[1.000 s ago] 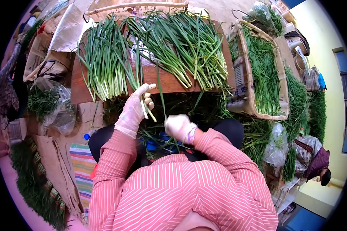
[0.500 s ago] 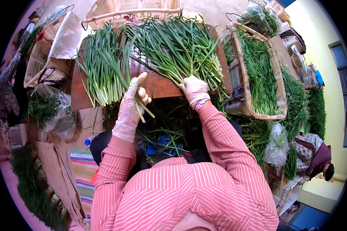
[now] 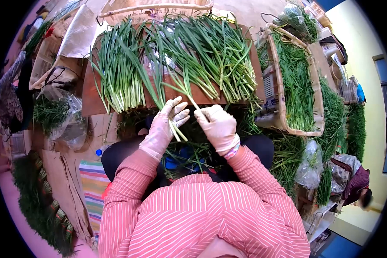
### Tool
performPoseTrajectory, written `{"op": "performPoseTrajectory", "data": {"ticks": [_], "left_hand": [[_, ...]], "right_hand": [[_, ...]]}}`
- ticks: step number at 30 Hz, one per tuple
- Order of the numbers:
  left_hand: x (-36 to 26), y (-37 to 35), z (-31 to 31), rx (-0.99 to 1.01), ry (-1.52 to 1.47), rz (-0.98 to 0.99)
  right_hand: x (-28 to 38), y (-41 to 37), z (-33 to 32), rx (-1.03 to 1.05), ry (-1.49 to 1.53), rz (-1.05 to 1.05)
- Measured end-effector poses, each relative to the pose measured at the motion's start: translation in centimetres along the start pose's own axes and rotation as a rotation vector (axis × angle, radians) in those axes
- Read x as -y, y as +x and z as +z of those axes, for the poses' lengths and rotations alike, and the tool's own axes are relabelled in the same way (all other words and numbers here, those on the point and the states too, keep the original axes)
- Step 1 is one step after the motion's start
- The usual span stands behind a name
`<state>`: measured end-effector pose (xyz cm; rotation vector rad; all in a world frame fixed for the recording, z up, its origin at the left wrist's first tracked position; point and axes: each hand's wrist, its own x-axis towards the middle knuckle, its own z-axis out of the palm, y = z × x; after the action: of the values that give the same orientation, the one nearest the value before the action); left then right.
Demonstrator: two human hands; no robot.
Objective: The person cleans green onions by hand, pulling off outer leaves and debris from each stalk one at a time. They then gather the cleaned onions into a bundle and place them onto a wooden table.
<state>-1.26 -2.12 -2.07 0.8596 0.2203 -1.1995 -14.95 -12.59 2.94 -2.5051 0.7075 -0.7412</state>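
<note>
My gloved left hand (image 3: 164, 124) is closed around a few long garlic chives (image 3: 149, 84), whose pale stem ends stick out below the palm. Close beside it, my gloved right hand (image 3: 218, 127) pinches the pale end of another garlic chive stalk (image 3: 181, 88). Its leaves reach up toward the wooden board (image 3: 88, 96). On the board's left lies a pile of garlic chives (image 3: 124, 73) with stem ends toward me. A looser pile (image 3: 225, 56) covers the right part.
A plastic crate (image 3: 284, 103) full of greens stands right of the board, and another crate (image 3: 155, 6) is behind it. Plastic bags (image 3: 69, 122) with greens sit at left. Cut greens lie around my legs. Another person (image 3: 354, 182) bends over at far right.
My right hand has drawn back from the right pile toward my left hand, bringing a stalk with it. My left hand, still holding its stalks, has shifted slightly right.
</note>
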Motion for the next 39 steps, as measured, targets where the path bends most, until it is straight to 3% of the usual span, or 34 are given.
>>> {"op": "performPoseTrajectory", "data": {"ticks": [9, 21, 24, 29, 32, 36, 39], "left_hand": [[1.3, -0.6, -0.5, 0.073, -0.092, -0.043], [1.4, -1.6, 0.5, 0.014, -0.016, -0.025], [1.3, -1.2, -0.7, 0.183, -0.054, -0.052], [0.4, -3.0, 1.1, 0.219, 0.064, 0.013], [1.3, -2.8, 0.5, 0.293, 0.039, 0.009], [2.6, -2.8, 0.5, 0.192, 0.132, 0.018], [2.6, -3.0, 0.1, 0.228, 0.265, 0.024]], "right_hand": [[1.2, -3.8, 2.0, 0.139, 0.135, 0.113], [2.0, -5.9, 1.9, 0.309, 0.267, 0.124], [1.8, -5.2, 0.5, 0.380, 0.341, 0.194], [1.8, -1.8, -1.7, 0.161, 0.485, 0.240], [2.5, 1.3, -2.2, 0.104, 0.448, -0.014], [2.2, 3.9, 0.9, 0.225, 0.236, 0.027], [1.5, 5.5, 2.3, 0.300, 0.287, 0.249]]}}
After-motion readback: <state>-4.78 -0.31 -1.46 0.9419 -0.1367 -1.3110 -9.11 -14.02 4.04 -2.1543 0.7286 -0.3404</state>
